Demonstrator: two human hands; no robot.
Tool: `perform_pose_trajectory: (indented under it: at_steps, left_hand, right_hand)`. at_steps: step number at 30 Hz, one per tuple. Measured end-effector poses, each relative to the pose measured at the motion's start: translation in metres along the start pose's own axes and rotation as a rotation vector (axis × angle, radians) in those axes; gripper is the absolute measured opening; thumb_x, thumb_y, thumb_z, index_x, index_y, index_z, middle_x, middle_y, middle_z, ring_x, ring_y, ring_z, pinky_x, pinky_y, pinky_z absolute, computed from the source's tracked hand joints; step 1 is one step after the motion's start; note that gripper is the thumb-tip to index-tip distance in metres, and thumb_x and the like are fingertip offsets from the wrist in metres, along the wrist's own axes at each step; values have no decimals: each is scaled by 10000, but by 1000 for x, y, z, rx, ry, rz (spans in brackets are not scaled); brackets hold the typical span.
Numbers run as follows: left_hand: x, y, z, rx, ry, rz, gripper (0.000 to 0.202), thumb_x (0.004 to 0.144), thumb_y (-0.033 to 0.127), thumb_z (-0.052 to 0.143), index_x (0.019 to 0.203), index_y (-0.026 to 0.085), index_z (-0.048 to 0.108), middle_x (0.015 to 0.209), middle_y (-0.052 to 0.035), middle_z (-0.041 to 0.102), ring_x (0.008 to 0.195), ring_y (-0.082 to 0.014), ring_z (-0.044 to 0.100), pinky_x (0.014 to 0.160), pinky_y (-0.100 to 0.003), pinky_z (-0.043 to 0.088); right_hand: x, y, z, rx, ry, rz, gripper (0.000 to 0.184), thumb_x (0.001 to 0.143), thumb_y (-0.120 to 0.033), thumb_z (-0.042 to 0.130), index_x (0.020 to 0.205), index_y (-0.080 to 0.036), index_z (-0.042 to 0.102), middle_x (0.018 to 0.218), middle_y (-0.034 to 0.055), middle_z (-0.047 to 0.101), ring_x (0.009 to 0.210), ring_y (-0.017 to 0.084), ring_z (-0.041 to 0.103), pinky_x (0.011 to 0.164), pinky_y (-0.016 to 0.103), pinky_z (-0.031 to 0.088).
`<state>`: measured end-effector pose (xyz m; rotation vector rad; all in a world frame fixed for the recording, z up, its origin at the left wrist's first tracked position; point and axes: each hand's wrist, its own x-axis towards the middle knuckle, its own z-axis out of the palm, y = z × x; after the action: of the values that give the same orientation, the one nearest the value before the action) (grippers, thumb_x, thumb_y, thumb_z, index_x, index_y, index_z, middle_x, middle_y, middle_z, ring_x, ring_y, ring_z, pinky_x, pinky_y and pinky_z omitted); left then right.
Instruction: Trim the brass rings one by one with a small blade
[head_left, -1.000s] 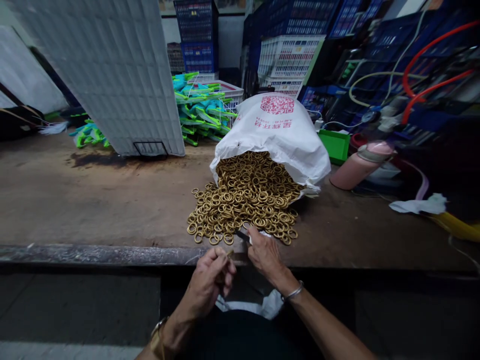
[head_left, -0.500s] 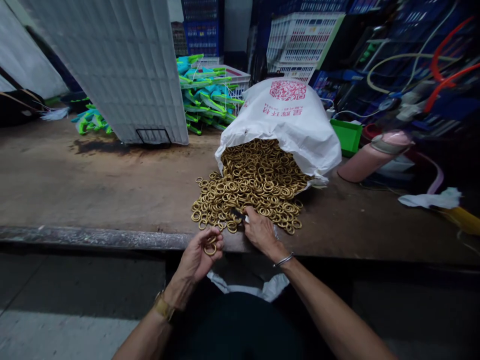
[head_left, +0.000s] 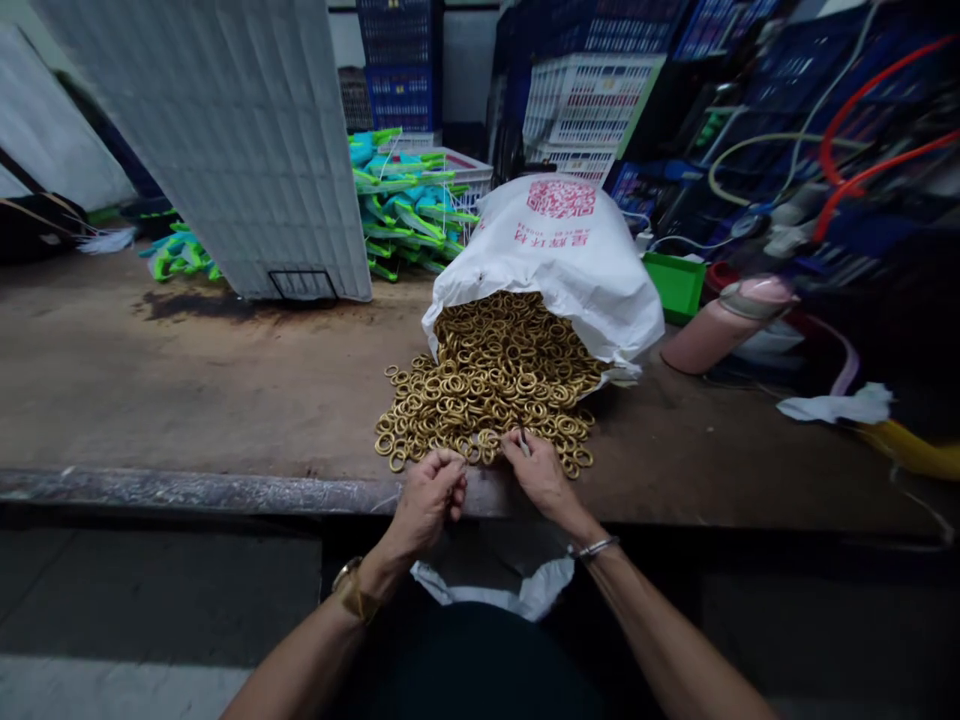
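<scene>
Several gold-coloured rings (head_left: 480, 395) spill from the mouth of a white sack (head_left: 555, 240) into a heap at the table's front edge. My left hand (head_left: 429, 498) is closed just in front of the heap, its back turned up and fingertips pinched; what lies inside is hidden. My right hand (head_left: 541, 476) is closed around a small narrow tool (head_left: 523, 440) with a dark end and a pale part. Its exact kind is not clear. The right fingertips are at the near edge of the heap, a short gap from the left ones.
A tall pleated grey-white panel (head_left: 225, 150) stands on the wooden table (head_left: 187, 400). Behind are green and turquoise plastic pieces (head_left: 412, 205) and stacked crates (head_left: 592, 100). To the right are a green tray (head_left: 675, 285), a pink bottle (head_left: 727, 325) and orange hoses (head_left: 840, 150).
My left hand has turned over and its fingers have closed, hiding the rings that showed in it. My right hand has swung its tool from pointing left to more upright. The view has shifted slightly.
</scene>
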<state>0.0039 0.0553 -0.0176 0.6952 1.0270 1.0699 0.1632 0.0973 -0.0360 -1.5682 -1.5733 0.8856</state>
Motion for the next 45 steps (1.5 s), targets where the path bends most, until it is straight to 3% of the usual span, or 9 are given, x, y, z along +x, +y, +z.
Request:
perform_pose_trajectory:
  at_steps: [4,9,18,24,26,32,38,40,45]
  left_hand:
    - [13,-6,12,227,31,64,305,705,401,565,884,167,485,549,72,478,368,-45,379,327,-148,290]
    - [21,-11,19,304,9,126,286,730,391,523,900,163,496,532,79,449,371,-49,355,357,-162,273]
    - [29,-18,24,401,-12,321,144,754,277,521,668,162,526,564,46,468,502,-80,414,501,-194,342]
    - [22,-16,27,580,-53,476,129,784,235,488,697,172,560,636,9,572,601,-111,503,602,-217,392]
    - [21,-16,28,527,-58,426,128,782,253,490,702,173,552,627,15,562,583,-101,496,581,-207,391]
    - [21,-11,26,308,-108,51,254,756,429,501,705,180,483,509,70,446,363,-44,328,356,-160,253]
    - [18,-12,21,149,-114,27,287,735,457,541,725,183,458,578,63,473,384,-28,348,352,-132,251]
    - [17,-12,20,133,-99,18,294,726,462,552,741,186,450,582,64,476,387,-27,354,352,-128,251]
    - [15,-10,22,168,-87,44,278,735,441,543,728,184,438,572,65,465,398,-30,364,365,-129,269]
  right_hand:
    - [-4,6,-4,110,6,88,270,707,-410,454,667,-163,555,562,-30,478,538,114,411,550,228,343]
    - [-8,11,-4,181,17,106,267,703,-414,488,663,-159,560,583,-25,491,558,111,418,572,227,354]
    - [-16,-2,-6,230,-31,106,282,709,-442,479,644,-173,538,537,-36,461,511,101,388,518,220,337]
    - [-16,-5,-2,255,-106,133,314,750,-467,424,591,-197,439,490,-62,389,458,85,339,464,210,308]
    - [-15,-3,0,249,-93,120,301,741,-458,441,595,-195,446,501,-61,395,472,88,347,470,209,314]
    - [-12,-4,4,170,-52,45,281,757,-427,419,611,-192,468,531,-43,445,509,102,393,498,211,334]
    - [-16,-2,-2,-127,-20,-19,258,810,-328,344,692,-186,523,572,1,534,539,128,476,532,223,325]
    - [-20,-1,-2,-315,-64,-74,194,777,-214,367,804,-182,556,649,25,589,597,141,512,558,228,309]
    - [-27,-3,1,-593,-204,-103,320,668,-39,384,907,-182,542,717,36,629,648,141,541,567,235,263]
